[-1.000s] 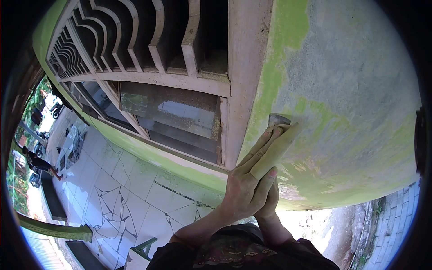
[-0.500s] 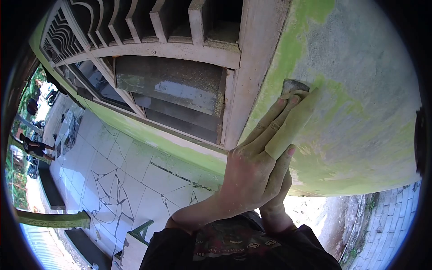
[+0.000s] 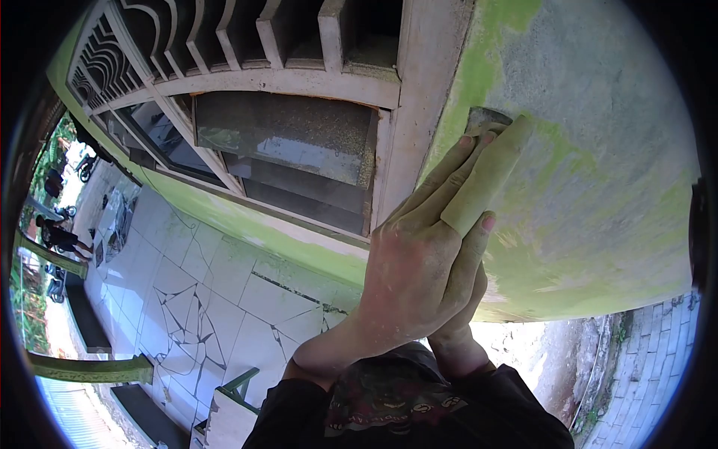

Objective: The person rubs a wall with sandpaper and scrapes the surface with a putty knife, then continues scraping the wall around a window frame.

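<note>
My left hand (image 3: 411, 269) reaches up along the painted wall (image 3: 583, 150), its back towards me. Its fingers lie long and close together on a folded piece of sandpaper (image 3: 486, 179), pressing it against the wall. The pale, dusty back of the sheet shows beside the fingers, and a dark grey curled end sticks out past the fingertips. My right hand (image 3: 469, 310) is behind and below the left one; its fingers are hidden. Around the sheet, the wall shows patchy green paint and bare grey areas.
A white-framed louvred window (image 3: 299, 142) borders the wall on the left. Below lies a tiled floor (image 3: 239, 307) with dark broken-tile lines. A person (image 3: 63, 238) and motorbikes are far left. Paving (image 3: 636, 367) runs at lower right.
Both hands and the sandpaper have slid a short way up the wall. The sheet stays under the left fingers.
</note>
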Tool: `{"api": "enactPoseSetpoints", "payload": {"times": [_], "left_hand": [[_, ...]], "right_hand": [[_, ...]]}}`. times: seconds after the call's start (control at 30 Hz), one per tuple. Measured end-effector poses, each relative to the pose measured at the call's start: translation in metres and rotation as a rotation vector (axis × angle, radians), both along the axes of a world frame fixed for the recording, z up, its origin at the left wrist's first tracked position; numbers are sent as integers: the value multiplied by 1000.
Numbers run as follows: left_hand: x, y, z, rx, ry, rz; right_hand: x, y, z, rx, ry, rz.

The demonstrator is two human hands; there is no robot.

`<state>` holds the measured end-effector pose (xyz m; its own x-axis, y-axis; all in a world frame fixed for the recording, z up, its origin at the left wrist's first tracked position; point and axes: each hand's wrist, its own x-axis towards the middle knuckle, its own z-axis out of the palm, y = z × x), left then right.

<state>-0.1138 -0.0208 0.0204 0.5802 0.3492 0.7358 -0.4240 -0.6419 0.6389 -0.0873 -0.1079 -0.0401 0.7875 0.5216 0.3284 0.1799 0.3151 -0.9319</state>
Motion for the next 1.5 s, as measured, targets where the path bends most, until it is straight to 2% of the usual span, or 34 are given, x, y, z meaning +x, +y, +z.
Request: {"api": "enactPoseSetpoints", "payload": {"times": [0.07,0.13,0.17,0.23,0.27,0.33,0.37,0.43,0.53,0.6,0.67,0.7,0.77,0.9,0.97,1.0,1.1,1.17,1.23,1.27,1.37,1.4,1.5], "left_hand": [[3,-3,-6,-7,-37,-19],[7,0,-5,25,-58,3],[9,-2,-5,32,-56,18],[7,-2,3,9,-43,-4],[7,1,9,2,-44,-8],[0,-8,4,-8,-25,-13],[1,-10,2,-21,-5,-24],[4,-5,6,20,4,-29],[0,-1,13,-216,60,-134],[2,-5,6,-166,18,-120],[6,-3,5,-105,-42,-114],[7,-1,7,-155,-22,-138],[5,-1,9,-223,16,-168],[1,-4,13,-197,2,-163],[8,-6,0,-64,-57,-117],[9,-4,4,-78,-37,-108],[8,-1,25,-186,0,-140],[5,-3,27,-162,-12,-140],[1,-7,18,-106,5,-119],[6,-6,13,-29,-71,-110],[9,3,23,-55,-37,-62],[9,1,21,-60,-34,-62],[8,-3,14,-96,-58,-93]], "right_hand": [[1,4,1,43,48,28],[4,9,2,346,399,52],[10,9,1,349,393,46],[17,5,-2,-69,-140,-53],[12,5,0,-66,-142,-50],[0,5,6,151,209,-50],[2,7,6,166,196,-47],[8,7,-1,43,-127,-89],[11,3,0,-15,-154,-85],[9,7,4,-22,-182,-76],[6,15,7,247,239,-72],[11,16,8,248,231,-74],[20,13,7,16,-328,-166],[14,6,9,-23,-378,-136],[12,11,-2,122,-66,-162],[16,11,-3,68,-225,-197],[28,7,11,-44,-269,-77],[24,4,15,-40,-279,-99],[20,1,10,-46,-519,-154],[13,5,13,53,-257,-133],[22,9,28,44,-330,-25],[28,26,25,44,-701,-352],[22,16,24,50,-675,-338]]}}
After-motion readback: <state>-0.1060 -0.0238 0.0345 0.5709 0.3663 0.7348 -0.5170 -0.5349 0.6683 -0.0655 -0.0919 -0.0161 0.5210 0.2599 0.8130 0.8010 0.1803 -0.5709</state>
